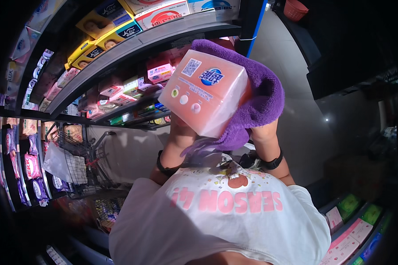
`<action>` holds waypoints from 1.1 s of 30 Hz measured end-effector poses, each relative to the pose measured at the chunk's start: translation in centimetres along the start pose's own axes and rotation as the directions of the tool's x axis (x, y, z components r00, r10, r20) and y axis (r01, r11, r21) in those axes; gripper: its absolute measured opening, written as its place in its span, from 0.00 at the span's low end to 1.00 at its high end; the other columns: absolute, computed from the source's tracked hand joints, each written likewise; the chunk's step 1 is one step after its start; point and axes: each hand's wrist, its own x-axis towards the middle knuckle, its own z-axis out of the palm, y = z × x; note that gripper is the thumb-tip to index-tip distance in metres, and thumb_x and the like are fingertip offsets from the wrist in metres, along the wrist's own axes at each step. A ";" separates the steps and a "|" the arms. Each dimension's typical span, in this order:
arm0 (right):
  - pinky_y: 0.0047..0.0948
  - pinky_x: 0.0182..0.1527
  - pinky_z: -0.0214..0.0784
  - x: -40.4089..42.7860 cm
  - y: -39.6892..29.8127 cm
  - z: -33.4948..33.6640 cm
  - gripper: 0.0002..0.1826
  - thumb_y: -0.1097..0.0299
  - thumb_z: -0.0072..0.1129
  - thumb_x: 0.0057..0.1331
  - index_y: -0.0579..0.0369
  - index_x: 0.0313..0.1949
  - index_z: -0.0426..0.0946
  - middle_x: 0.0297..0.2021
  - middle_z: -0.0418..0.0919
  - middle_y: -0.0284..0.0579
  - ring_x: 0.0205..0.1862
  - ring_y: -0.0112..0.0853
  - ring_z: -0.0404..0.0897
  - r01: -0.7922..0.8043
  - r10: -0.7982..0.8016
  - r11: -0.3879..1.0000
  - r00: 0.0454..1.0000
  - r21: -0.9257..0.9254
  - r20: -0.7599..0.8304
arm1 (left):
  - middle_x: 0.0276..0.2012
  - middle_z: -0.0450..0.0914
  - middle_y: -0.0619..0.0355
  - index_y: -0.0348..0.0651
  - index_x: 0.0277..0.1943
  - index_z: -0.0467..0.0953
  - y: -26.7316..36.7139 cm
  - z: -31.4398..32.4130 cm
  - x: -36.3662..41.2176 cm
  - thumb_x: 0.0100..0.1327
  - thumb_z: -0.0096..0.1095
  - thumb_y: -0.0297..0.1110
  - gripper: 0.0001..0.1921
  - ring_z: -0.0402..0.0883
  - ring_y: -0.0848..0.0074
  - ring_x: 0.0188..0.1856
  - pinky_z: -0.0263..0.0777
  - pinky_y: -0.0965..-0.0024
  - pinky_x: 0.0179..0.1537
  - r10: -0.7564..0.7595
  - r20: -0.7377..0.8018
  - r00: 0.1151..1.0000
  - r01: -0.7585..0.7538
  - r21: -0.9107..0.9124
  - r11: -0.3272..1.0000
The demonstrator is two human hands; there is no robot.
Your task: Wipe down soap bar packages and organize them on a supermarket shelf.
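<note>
A pink plastic-wrapped package (199, 89), printed with a blue logo and a square code, is held up at a tilt in front of my chest. My left hand (182, 127) supports it from beneath, its fingers mostly hidden behind the package. A purple terry cloth (265, 82) wraps over the package's far edge and right side. My right hand (263, 131) grips this cloth against the package, most of its fingers covered by the fabric. Dark bands circle both wrists.
Store shelves (146, 36) with boxed goods rise ahead and to the left. A wire shopping cart (76, 165) holding a clear plastic bag (54, 160) stands at left. More pink boxes (345, 246) line a shelf at lower right. A red basket (295, 10) is far right.
</note>
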 end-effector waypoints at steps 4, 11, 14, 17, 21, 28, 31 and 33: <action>0.24 0.44 0.63 1.1 0.2 1.8 0.21 0.75 0.60 0.48 0.66 0.43 0.67 0.39 0.72 0.41 0.40 0.25 0.71 -0.015 0.015 1.000 1.000 -0.008 0.000 | 0.47 0.66 0.52 0.35 0.55 0.55 0.3 -2.6 1.6 0.55 0.55 0.38 0.28 0.69 0.71 0.48 0.64 0.70 0.48 0.004 -0.010 1.000 -0.005 -0.059 0.998; 0.31 0.51 0.58 1.6 2.4 2.3 0.39 0.66 0.71 0.37 0.64 0.49 0.62 0.46 0.69 0.48 0.47 0.34 0.69 0.306 -0.192 0.854 0.937 -0.421 0.292 | 0.47 0.68 0.55 0.38 0.54 0.59 1.8 -3.8 2.1 0.58 0.50 0.33 0.22 0.70 0.75 0.45 0.68 0.73 0.43 -0.222 -0.047 0.974 0.221 -0.024 0.975; 0.32 0.52 0.58 1.0 3.1 2.7 0.42 0.63 0.72 0.36 0.63 0.51 0.61 0.47 0.67 0.47 0.48 0.34 0.69 0.326 -0.219 0.795 0.940 -0.511 0.260 | 0.44 0.70 0.56 0.38 0.53 0.61 4.4 -1.1 2.5 0.57 0.52 0.34 0.22 0.71 0.77 0.44 0.67 0.74 0.43 -0.224 -0.084 0.971 0.212 -0.129 0.969; 0.31 0.51 0.58 0.2 3.1 3.3 0.43 0.62 0.71 0.36 0.62 0.51 0.60 0.48 0.66 0.46 0.48 0.34 0.68 0.187 -0.089 0.801 0.977 -0.569 0.195 | 0.43 0.71 0.57 0.38 0.53 0.60 3.9 -2.5 2.5 0.60 0.50 0.39 0.21 0.72 0.78 0.42 0.68 0.74 0.42 -0.132 0.147 0.980 0.172 -0.301 0.938; 0.28 0.43 0.63 -0.3 3.6 4.1 0.36 0.65 0.72 0.36 0.62 0.46 0.64 0.41 0.70 0.43 0.41 0.29 0.71 0.124 -0.136 0.749 0.990 -0.651 0.031 | 0.43 0.71 0.57 0.39 0.53 0.59 4.9 -2.1 3.0 0.61 0.48 0.44 0.23 0.73 0.78 0.41 0.68 0.75 0.41 -0.113 0.225 0.968 0.139 -0.106 0.985; 0.22 0.41 0.62 -2.0 3.9 6.3 0.23 0.69 0.61 0.48 0.63 0.42 0.65 0.37 0.70 0.38 0.37 0.23 0.69 -0.032 -0.039 0.929 0.982 -0.368 -0.186 | 0.53 0.62 0.56 0.36 0.59 0.51 6.5 -2.9 2.5 0.51 0.54 0.56 0.40 0.62 0.77 0.54 0.57 0.72 0.53 -0.226 0.285 0.932 0.245 -0.032 0.969; 0.17 0.34 0.62 -2.0 4.3 7.2 0.10 0.75 0.52 0.52 0.65 0.35 0.69 0.30 0.72 0.35 0.32 0.19 0.69 -0.042 -0.041 0.958 0.958 -0.284 -0.282 | 0.53 0.61 0.57 0.35 0.59 0.50 7.0 -3.4 1.9 0.55 0.51 0.54 0.38 0.61 0.75 0.54 0.55 0.72 0.54 -0.100 0.348 0.932 0.101 0.017 0.995; 0.17 0.34 0.62 -2.2 4.1 7.1 0.08 0.77 0.50 0.52 0.66 0.33 0.70 0.31 0.72 0.35 0.31 0.18 0.69 -0.014 -0.069 0.942 0.970 -0.337 -0.235 | 0.53 0.63 0.54 0.37 0.58 0.52 7.0 -4.8 1.2 0.58 0.44 0.52 0.32 0.64 0.68 0.54 0.58 0.62 0.54 -0.066 0.354 0.933 0.053 0.044 0.998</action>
